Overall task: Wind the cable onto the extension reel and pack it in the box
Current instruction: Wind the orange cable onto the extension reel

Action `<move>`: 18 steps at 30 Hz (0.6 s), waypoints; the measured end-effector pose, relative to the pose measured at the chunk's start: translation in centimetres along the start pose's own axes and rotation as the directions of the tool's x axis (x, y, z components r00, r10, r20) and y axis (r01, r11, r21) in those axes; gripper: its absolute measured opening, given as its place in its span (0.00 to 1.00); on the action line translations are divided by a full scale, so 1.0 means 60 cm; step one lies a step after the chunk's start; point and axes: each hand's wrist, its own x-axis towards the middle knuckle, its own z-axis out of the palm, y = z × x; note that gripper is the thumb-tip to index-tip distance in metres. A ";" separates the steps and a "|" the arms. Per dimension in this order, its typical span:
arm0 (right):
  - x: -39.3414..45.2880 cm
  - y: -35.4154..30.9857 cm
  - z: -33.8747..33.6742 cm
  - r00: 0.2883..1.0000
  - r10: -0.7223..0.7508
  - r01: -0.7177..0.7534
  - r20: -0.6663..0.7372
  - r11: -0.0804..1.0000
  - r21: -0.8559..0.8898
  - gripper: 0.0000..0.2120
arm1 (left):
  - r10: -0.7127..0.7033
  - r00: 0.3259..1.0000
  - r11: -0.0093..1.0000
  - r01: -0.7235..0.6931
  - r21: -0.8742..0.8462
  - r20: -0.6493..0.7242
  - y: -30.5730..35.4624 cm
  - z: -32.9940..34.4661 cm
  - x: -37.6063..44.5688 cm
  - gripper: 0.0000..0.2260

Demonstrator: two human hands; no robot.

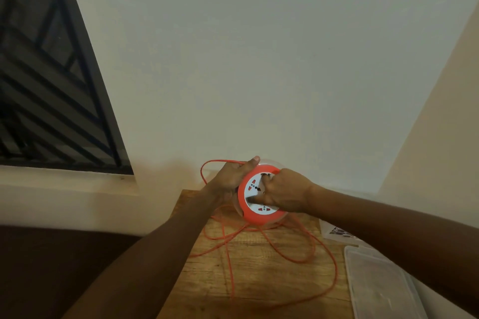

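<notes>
- Centrally, the right hand (282, 193) lies on the white socket face of the extension reel (259, 195); its fingers are curled, with fingertips pressed into the face near the reel's 12 o'clock edge. Whether they grip a winding knob cannot be told.
- The left hand (234, 176) holds the reel at its 10 o'clock side, fingers wrapped round the back and thumb laid along the orange rim toward 12 o'clock.
- The reel is held between both hands, tilted so its face points toward the camera, just above the far end of the wooden table (261, 280). Two red socket outlets show on the face, at roughly 9 and 6 o'clock.
- The orange cable (298, 259) runs in a loop from the left hand out to the reel's 10 o'clock, and hangs from the reel's 6 o'clock side onto the table, where it lies in loose, overlapping coils.
- A clear plastic box (375, 285) sits at the reel's 4 o'clock, on the table's right edge, well apart from both hands.
- A printed paper (337, 232) lies between the box and the reel, partly hidden by the right forearm.
- A barred window (51, 72) occupies the 10 o'clock corner of the view.
</notes>
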 end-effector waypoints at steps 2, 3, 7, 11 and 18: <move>0.007 -0.008 0.015 0.990 0.143 -0.138 -0.021 0.979 0.148 0.32 | 0.037 0.999 0.999 -0.037 -0.013 -0.028 0.000 -0.003 -0.002 0.20; 0.010 -0.017 0.024 0.971 0.238 -0.228 -0.021 0.950 0.213 0.34 | 0.044 0.998 0.999 -0.045 -0.018 -0.044 -0.001 -0.004 -0.003 0.20; 0.023 -0.089 0.052 0.646 0.762 -0.612 0.044 0.482 0.627 0.32 | 0.077 0.991 0.993 -0.086 -0.079 -0.106 -0.012 0.004 -0.003 0.23; 0.063 -0.168 0.041 0.192 0.851 -0.306 0.488 -0.420 0.854 0.33 | 0.122 0.981 0.990 -0.131 -0.051 -0.150 -0.041 0.038 -0.008 0.29; 0.077 -0.178 0.020 0.276 0.517 0.257 0.811 -0.852 0.456 0.36 | 0.104 0.988 0.985 -0.118 -0.123 -0.116 -0.061 0.042 -0.022 0.36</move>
